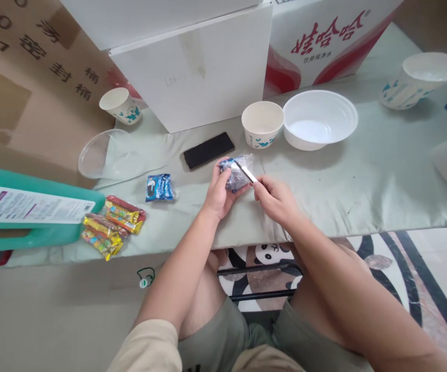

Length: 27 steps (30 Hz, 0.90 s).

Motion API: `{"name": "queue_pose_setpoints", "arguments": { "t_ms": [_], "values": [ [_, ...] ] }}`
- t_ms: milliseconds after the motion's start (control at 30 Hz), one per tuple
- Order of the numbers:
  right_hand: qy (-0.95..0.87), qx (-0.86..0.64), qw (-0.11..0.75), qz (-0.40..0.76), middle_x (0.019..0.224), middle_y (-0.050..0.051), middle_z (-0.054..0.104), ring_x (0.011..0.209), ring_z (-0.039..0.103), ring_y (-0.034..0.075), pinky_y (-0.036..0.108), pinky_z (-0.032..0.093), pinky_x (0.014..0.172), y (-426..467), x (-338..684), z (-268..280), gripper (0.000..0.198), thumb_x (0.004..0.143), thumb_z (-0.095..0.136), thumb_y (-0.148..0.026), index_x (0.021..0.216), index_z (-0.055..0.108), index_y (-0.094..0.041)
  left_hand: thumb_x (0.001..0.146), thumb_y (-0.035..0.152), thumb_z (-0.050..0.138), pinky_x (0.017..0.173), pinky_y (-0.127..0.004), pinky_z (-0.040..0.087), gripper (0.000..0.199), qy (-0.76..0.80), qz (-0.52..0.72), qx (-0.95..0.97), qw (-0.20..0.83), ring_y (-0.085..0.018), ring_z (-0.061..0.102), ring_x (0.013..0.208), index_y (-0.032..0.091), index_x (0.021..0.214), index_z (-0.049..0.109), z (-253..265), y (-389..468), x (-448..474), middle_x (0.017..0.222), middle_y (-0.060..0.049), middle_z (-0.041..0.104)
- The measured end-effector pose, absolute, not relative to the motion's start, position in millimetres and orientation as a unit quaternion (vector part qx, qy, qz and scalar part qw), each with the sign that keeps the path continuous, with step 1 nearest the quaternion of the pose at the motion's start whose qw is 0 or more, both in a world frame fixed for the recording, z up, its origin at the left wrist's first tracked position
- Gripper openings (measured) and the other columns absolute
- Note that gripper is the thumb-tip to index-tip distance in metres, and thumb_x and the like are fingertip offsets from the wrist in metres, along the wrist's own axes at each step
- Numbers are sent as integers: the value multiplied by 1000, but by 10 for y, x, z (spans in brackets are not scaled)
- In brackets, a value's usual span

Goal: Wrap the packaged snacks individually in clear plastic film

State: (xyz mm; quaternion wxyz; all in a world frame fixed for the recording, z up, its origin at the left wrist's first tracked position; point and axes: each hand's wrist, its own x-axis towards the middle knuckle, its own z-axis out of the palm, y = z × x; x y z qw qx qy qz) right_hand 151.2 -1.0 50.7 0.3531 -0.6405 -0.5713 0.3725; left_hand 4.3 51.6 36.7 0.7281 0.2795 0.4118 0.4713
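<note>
My left hand (220, 194) is closed around a blue and clear plastic snack packet (238, 175), held above the cloth near the table's front edge. My right hand (273, 196) pinches a slim white tool with a dark tip (248, 173); whether it is a knife or a pen I cannot tell. Its tip lies over the upper part of the packet. Left of my hands sits another blue snack packet (159, 187). Just beyond them lies a black phone (208, 150), screen up.
Paper bowls (262, 124) and a white plastic bowl (320, 120) stand behind my hands. Yellow and red snack sticks (113, 223) lie beside a green jug (53, 232) at left. A clear lid (109, 155), a paper cup (120, 106) and boxes (208, 72) are farther back.
</note>
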Motion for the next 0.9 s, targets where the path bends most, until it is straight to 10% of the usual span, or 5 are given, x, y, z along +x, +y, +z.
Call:
{"name": "queue_pose_setpoints", "arguments": {
  "t_ms": [500, 733, 900],
  "values": [
    [-556, -777, 250, 160, 84, 12, 71, 76, 63, 30, 41, 45, 71, -7, 1969, 386, 29, 88, 52, -42, 94, 73, -21, 82, 43, 65, 92, -36, 57, 33, 417, 546, 226, 691, -24, 66, 119, 29, 111, 61, 453, 704, -151, 119, -3, 72],
    [-610, -654, 417, 160, 131, 15, 67, 115, 63, 31, 49, 50, 100, 3, 1934, 340, 50, 85, 61, -39, 132, 59, -22, 72, 31, 62, 81, -39, 58, 31, 369, 368, 309, 795, -25, 71, 94, 26, 102, 67, 434, 611, -75, 100, -4, 72],
    [-654, -573, 444, 215, 102, 9, 74, 99, 69, 25, 43, 53, 93, -33, 1728, 399, 14, 87, 58, -32, 93, 67, -24, 70, 22, 66, 83, -38, 56, 36, 363, 324, 322, 812, -21, 70, 85, 26, 105, 67, 382, 584, -72, 98, -2, 72]
  ]
}}
